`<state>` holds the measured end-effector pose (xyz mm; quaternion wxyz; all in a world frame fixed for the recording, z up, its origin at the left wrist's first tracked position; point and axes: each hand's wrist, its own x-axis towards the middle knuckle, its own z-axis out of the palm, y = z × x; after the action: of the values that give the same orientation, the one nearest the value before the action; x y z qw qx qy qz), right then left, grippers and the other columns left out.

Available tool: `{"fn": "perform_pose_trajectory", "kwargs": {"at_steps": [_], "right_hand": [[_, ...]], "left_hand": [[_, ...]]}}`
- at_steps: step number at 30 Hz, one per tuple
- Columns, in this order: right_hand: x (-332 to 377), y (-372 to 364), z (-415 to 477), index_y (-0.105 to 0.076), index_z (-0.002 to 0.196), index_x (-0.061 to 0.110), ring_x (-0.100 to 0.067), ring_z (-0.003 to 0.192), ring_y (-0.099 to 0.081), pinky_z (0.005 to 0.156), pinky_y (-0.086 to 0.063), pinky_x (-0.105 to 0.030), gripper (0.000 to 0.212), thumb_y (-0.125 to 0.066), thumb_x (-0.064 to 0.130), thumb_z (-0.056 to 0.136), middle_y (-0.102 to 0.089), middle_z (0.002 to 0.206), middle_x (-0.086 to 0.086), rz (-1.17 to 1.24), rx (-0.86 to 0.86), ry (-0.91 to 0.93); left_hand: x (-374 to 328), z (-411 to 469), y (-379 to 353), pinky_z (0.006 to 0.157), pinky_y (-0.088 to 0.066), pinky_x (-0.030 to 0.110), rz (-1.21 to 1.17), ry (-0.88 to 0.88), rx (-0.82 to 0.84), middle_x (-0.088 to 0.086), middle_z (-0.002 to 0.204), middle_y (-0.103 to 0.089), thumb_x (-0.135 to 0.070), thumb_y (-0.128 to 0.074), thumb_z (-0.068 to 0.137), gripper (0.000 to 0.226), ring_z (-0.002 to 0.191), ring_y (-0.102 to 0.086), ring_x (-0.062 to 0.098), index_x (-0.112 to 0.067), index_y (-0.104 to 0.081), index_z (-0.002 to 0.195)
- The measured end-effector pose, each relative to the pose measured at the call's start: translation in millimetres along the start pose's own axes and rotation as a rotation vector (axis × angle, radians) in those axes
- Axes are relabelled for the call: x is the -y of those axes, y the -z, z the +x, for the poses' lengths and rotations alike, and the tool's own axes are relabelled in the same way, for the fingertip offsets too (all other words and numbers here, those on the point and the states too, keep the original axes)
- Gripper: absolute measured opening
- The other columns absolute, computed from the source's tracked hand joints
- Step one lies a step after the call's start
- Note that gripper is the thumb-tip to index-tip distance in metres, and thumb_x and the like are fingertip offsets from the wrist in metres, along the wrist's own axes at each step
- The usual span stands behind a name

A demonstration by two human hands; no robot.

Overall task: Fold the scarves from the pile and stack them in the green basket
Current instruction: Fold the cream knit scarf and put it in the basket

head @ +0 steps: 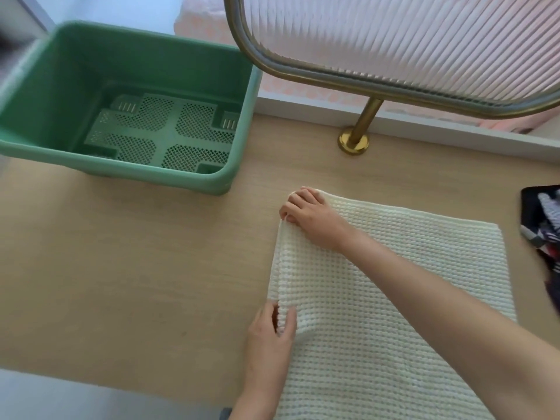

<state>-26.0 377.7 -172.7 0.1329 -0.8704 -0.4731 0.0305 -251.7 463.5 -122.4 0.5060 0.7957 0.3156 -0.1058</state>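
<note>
Item under work: one cream waffle-knit scarf (409,283), lying flat on the table (121,268) as a broad rectangle. It sits well apart from the green basket (236,177), on the side of the basket's near right corner and closer to the person. The basket holds nothing; its perforated floor is fully visible.

Both hands are on one edge of the scarf, the edge that faces the basket. That edge runs from far to near, roughly parallel with the basket's right wall.

- Right hand (309,216): at the far corner of that edge, the corner closest to the basket. The forearm crosses over the cloth to reach it. The fingers are curled together and pinch the cloth at the corner.
- Left hand (269,331): at the lower part of the same edge, farther from the basket. The thumb and fingers are closed on the edge, which rises slightly between them.

Judgement: the rest of the scarf lies on the far side of both hands from the basket, so a further fold would carry the held edge away from the basket, across to the opposite edge. The two grips mark the ends of the line that must stay straight.

A dark patterned cloth (542,225) lies beyond the scarf, farthest from the basket — probably the pile.
</note>
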Motion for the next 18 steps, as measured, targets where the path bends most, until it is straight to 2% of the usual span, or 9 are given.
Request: {"fn": "perform_pose_trajectory", "kwargs": {"at_steps": [4, 6, 8, 10, 12, 15, 18], "right_hand": [[-5, -2, 1, -0.055, 0.104, 0.016, -0.022, 0.109, -0.045, 0.111, -0.017, -0.034, 0.025, -0.032, 0.026, 0.101, -0.053, 0.102, -0.001, 0.019, -0.003, -0.022], [-7, -4, 0, -0.056, 0.105, 0.016, -0.02, 0.109, -0.043, 0.113, -0.015, -0.034, 0.029, -0.03, 0.029, 0.101, -0.053, 0.102, -0.001, -0.004, -0.021, -0.011], [-8, -6, 0, -0.056, 0.105, 0.016, -0.021, 0.11, -0.045, 0.114, -0.015, -0.034, 0.028, -0.031, 0.028, 0.101, -0.053, 0.103, -0.002, -0.011, -0.013, -0.006], [-6, -5, 0, -0.056, 0.108, 0.015, -0.025, 0.114, -0.047, 0.116, -0.012, -0.036, 0.028, -0.031, 0.028, 0.101, -0.054, 0.107, -0.004, 0.006, 0.011, -0.015], [-2, 1, -2, -0.054, 0.119, 0.015, -0.026, 0.127, -0.039, 0.118, -0.004, -0.037, 0.033, -0.033, 0.03, 0.1, -0.052, 0.124, -0.008, 0.01, 0.006, -0.044], [23, 20, -30, -0.046, 0.134, 0.016, -0.025, 0.14, -0.022, 0.119, -0.004, -0.041, 0.041, -0.038, 0.034, 0.098, -0.035, 0.148, -0.008, 0.036, -0.105, -0.167], [78, 25, -97, -0.044, 0.139, 0.018, -0.025, 0.142, -0.021, 0.118, -0.012, -0.044, 0.048, -0.038, 0.043, 0.098, -0.024, 0.154, -0.004, 0.092, -0.11, -0.283]], "left_hand": [[19, -21, 6, 0.067, -0.04, 0.009, 0.002, 0.045, 0.022, -0.002, 0.106, -0.053, -0.029, -0.046, 0.099, 0.019, 0.085, -0.05, 0.007, -0.021, -0.05, 0.115], [26, -25, 9, 0.068, -0.039, 0.006, -0.003, 0.055, -0.002, 0.001, 0.107, -0.052, -0.027, -0.048, 0.097, 0.014, 0.083, -0.053, 0.006, -0.021, -0.052, 0.109], [29, -27, 11, 0.068, -0.038, 0.005, 0.017, 0.052, -0.026, -0.003, 0.103, -0.05, -0.038, -0.044, 0.094, 0.018, 0.084, -0.052, 0.001, -0.025, -0.051, 0.103], [25, -30, 12, 0.068, -0.036, 0.008, 0.041, 0.076, 0.016, -0.015, 0.101, -0.051, -0.054, -0.042, 0.089, 0.026, 0.088, -0.049, -0.001, -0.034, -0.047, 0.105], [25, -38, 15, 0.07, -0.038, 0.01, 0.073, 0.11, 0.098, -0.024, 0.099, -0.053, -0.059, -0.051, 0.087, 0.025, 0.091, -0.051, -0.005, -0.042, -0.044, 0.104], [38, -49, 23, 0.079, -0.049, 0.024, 0.145, 0.071, 0.128, -0.019, 0.095, -0.063, -0.051, -0.062, 0.086, 0.02, 0.09, -0.059, -0.001, -0.043, -0.049, 0.099], [47, -49, 26, 0.076, -0.047, 0.031, 0.146, 0.079, 0.097, -0.009, 0.099, -0.063, -0.037, -0.052, 0.095, 0.007, 0.09, -0.06, 0.01, -0.036, -0.052, 0.102]]}}
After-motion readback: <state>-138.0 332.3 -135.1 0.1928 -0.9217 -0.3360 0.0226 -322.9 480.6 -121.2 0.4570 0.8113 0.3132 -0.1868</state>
